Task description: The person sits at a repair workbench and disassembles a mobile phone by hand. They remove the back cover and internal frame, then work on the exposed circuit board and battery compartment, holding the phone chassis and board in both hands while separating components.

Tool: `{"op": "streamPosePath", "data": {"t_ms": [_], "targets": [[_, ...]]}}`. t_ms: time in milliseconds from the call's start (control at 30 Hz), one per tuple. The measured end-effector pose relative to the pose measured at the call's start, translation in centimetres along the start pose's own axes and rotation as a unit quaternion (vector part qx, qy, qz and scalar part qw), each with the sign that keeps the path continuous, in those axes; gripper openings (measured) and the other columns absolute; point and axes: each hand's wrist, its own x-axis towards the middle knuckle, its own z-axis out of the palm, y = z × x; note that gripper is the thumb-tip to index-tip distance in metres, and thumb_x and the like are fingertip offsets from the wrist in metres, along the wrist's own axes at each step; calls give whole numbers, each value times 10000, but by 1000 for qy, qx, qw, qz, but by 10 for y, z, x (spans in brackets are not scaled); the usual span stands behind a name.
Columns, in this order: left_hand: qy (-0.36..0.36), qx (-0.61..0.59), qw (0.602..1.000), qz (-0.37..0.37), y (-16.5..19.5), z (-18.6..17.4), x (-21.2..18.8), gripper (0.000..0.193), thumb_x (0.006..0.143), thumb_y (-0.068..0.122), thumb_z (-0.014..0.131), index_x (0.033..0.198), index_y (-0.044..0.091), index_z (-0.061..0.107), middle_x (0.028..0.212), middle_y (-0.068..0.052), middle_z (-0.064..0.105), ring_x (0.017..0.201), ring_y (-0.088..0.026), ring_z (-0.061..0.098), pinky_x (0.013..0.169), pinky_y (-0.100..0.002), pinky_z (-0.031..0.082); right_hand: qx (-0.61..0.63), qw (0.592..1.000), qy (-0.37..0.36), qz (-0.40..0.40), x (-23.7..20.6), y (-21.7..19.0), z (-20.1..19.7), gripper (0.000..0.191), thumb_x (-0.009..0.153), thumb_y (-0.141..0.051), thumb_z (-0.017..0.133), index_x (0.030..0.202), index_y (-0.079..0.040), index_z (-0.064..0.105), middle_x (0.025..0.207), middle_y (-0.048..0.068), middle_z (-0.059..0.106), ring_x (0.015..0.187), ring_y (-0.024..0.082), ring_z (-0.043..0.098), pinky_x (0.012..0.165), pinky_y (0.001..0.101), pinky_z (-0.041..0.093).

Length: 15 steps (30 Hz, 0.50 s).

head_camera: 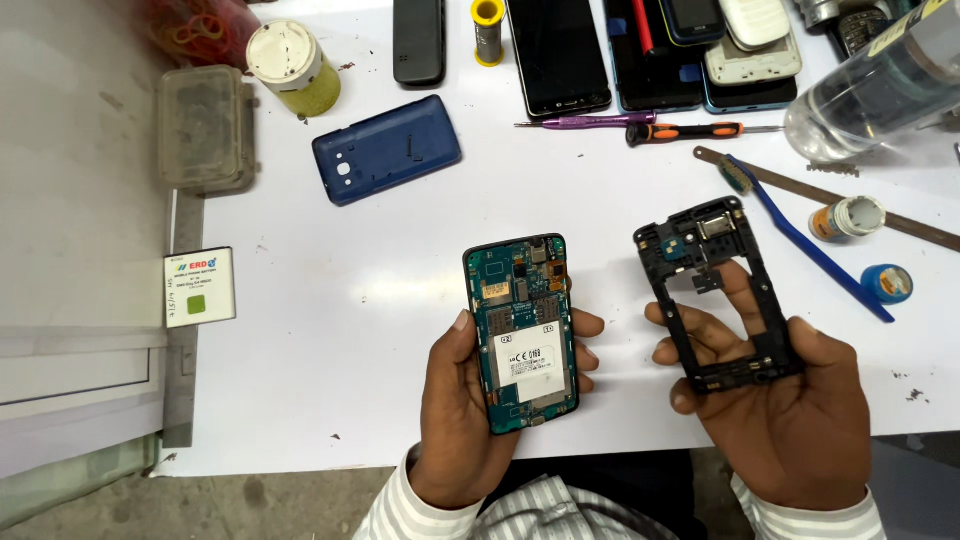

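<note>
The left hand (462, 420) grips an opened phone (521, 332) from its left side, thumb along the left edge and fingertips wrapped round the right edge. The phone is held above the near edge of the white table (330, 330), circuit board facing up. Its long axis runs near to far, tilted slightly left at the far end; the camera end points away from the person, and the white label sits in the near half.

The right hand (775, 400) holds a black frame (718, 292), fingers curled under it and showing through its large opening. The frame's long axis also runs near to far, leaning left at the far end. The two parts are side by side, apart, not touching.

On the table beyond: a blue back cover (386, 149) lying slantwise, a white battery (200, 287) at the left edge, an orange-handled screwdriver (685, 131), a blue toothbrush (805, 240), and a row of phones (558, 55) along the far edge.
</note>
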Motion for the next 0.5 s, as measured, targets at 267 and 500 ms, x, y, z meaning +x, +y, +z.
{"op": "streamPosePath", "data": {"t_ms": [267,500], "targets": [[-37,1,999,5,2,-3,-10,639,1096,428,217,1539,5,398,1360,-259,613,1167,-287,660,1005,-443,583,-49,997,56,29,-7,6,-7,739,1033,-407,409,1590,62,281,1487,444,425,1284,430,519,1067,566,410],[-77,12,997,9,5,-7,-10,741,1060,492,437,1562,-42,330,1453,-273,549,1267,-316,622,1074,-485,543,21,999,5,42,-9,11,-8,807,1040,-401,473,1593,143,250,1485,418,416,1328,441,473,1069,567,393]]}}
